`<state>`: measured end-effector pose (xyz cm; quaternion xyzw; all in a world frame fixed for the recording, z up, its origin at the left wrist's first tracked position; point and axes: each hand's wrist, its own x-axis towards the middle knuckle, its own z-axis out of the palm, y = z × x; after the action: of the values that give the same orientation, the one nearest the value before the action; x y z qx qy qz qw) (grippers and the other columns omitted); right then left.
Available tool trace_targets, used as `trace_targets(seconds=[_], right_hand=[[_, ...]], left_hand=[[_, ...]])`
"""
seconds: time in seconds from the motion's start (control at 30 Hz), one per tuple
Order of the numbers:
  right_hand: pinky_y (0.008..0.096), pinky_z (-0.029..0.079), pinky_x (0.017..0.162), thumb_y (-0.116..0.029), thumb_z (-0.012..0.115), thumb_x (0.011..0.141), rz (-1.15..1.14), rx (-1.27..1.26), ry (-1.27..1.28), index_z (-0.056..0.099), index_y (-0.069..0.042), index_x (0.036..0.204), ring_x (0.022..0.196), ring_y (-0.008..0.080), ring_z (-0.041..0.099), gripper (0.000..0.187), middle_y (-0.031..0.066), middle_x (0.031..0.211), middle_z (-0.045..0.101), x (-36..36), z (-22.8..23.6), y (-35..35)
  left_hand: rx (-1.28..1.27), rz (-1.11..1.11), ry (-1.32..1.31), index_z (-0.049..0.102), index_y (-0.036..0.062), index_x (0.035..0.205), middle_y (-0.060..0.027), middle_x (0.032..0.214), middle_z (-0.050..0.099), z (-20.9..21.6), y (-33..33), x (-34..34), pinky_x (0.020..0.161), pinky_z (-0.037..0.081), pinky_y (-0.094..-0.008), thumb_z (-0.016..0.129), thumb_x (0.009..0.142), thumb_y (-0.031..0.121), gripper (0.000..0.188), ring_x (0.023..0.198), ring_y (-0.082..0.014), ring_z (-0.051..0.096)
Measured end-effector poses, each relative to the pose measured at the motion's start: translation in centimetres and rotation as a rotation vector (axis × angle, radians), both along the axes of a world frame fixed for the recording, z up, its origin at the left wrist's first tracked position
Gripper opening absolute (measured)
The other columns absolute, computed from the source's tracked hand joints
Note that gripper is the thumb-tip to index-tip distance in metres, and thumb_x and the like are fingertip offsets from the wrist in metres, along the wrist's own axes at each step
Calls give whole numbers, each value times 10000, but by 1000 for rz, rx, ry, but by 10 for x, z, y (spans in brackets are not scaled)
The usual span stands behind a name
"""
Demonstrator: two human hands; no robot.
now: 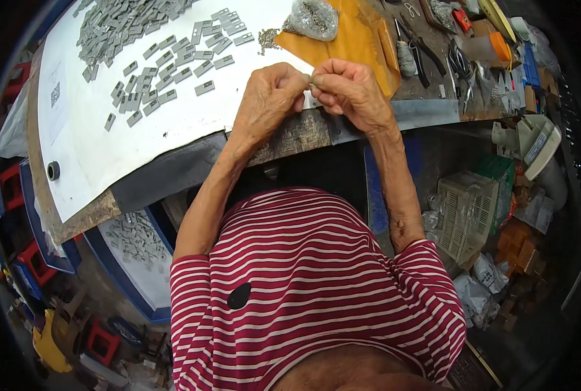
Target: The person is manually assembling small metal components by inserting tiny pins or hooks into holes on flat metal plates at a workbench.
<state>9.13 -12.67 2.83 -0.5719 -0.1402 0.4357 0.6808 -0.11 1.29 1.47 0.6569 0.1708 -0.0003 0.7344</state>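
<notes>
White paper [82, 163] spreads over most of the worktable's left side in the head view, its near border meeting a dark grey strip [173, 169] and a scuffed brown wooden edge [297, 137]. At the near edge of the table, the left hand [271, 98] and the right hand [352, 91] meet fingertip to fingertip, both pinching a tiny greyish piece [311, 83], mostly hidden by the fingers, so its shape cannot be told. Small grey rectangular blocks [204, 87] lie scattered to the left of the hands, with a dense heap [124, 26] of them farther off. Just beyond the hands are a little pile of brassy metal bits [268, 40] and a clear plastic bag of small metal parts [313, 19], the bag resting on an orange-yellow envelope [352, 45]. To the right, black-handled pliers [422, 70] lie beside a white thread spool [406, 58] on the darker, cluttered tabletop. A black ring [54, 171] sits at the sheet's left border. Below the table, at left, a blue-walled tray [112, 275] holds more grey pieces, near a red stool [100, 342]; at right stand a beige slatted plastic crate [460, 218] and crumpled silvery bags [476, 300].
</notes>
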Motion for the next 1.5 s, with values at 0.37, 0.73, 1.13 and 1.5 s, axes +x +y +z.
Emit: trace_targets(seconds=[0.37,0.73,1.13,1.5], right_hand=[[162,372,422,-123,542,850,11,22,58,549,12,837,530,51,484,136,58,697,586,-1,-4,5],[161,282,381,-93,552,833,1,-122,62,527,9,798,479,42,402,110,29,642,518,-7,4,12],[153,260,368,-66,555,818,-78,-100,-44,528,-6,765,447,25,380,85,22,635,529,-12,1,7],[142,262,365,-99,558,843,-98,-161,-136,534,-17,789,431,10,352,100,12,637,520,-12,-1,1]], left_hand=[[-49,115,-38,552,-14,681,-21,533,513,-2,4,1,458,355,-210,530,797,189,235,483,-72,448],[148,63,-86,539,-13,733,-9,561,499,1,5,-4,464,367,-212,496,844,128,184,506,-61,457],[914,350,-206,592,-17,811,-67,616,573,3,147,19,536,419,-276,549,797,134,158,554,-129,508],[1444,337,-48,582,66,965,-145,872,540,-23,185,62,713,452,-400,662,719,163,275,834,-319,545]])
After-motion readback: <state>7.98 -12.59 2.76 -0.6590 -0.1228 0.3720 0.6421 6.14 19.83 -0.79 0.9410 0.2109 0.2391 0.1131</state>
